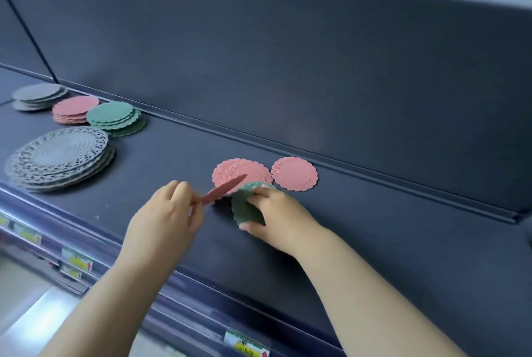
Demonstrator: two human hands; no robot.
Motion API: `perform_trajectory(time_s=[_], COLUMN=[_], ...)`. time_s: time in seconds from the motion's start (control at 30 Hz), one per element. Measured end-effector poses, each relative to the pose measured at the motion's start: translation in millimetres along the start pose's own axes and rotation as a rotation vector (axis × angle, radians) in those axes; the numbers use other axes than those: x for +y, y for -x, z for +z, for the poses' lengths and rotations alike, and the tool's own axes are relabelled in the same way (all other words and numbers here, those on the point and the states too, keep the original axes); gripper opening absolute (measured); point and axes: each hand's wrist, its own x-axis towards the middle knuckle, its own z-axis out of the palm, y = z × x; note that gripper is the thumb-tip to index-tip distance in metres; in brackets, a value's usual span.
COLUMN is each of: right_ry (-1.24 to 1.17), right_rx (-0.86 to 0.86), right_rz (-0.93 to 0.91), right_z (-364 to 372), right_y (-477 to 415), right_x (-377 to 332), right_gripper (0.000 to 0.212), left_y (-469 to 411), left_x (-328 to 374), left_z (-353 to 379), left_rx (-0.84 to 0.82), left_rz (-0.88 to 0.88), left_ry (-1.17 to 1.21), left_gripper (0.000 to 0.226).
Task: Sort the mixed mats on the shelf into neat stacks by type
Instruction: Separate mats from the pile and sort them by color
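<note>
On the dark shelf (374,227), the left hand (167,212) pinched a pink mat (221,191) by its edge, lifted and seen almost edge-on. Just beside it, the right hand (276,218) gripped a green mat (247,209), tilted, with fingers on its upper edge and thumb at its lower edge. Whether that mat touched the shelf could not be told. Behind the hands two more pink mats lay flat, side by side near the back ledge: a ribbed one (244,169) and a smoother one (294,173). Well to the left stood four stacks: grey (39,96), pink (73,109), green (115,117), and, nearer the front, large lacy grey mats (60,155).
</note>
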Motion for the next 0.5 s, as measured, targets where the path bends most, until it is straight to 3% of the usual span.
perform_trajectory(time_s=[0.13, 0.3, 0.43, 0.5], right_ry=[0.097, 0.232, 0.220, 0.220], right_rx=[-0.010, 0.067, 0.081, 0.076], right_rz=[-0.006, 0.024, 0.079, 0.137], right_z=[-3.8, -1.0, -1.9, -2.8], right_y=[1.2, 13.2, 25.7, 33.1], right_x=[-7.5, -14.2, -9.8, -5.3], right_gripper=[0.043, 0.021, 0.008, 0.007], left_y=[7.6, 10.0, 2.9, -2.5], left_x=[-10.2, -7.0, -8.5, -7.0], left_z=[0.0, 7.9, 12.4, 11.8], left_rx=[-0.095, -0.135, -0.107, -0.081], left_rz=[-0.052, -0.086, 0.037, 0.166], left_ry=[0.193, 0.250, 0.260, 0.267], left_gripper=[0.014, 0.015, 0.031, 0.020])
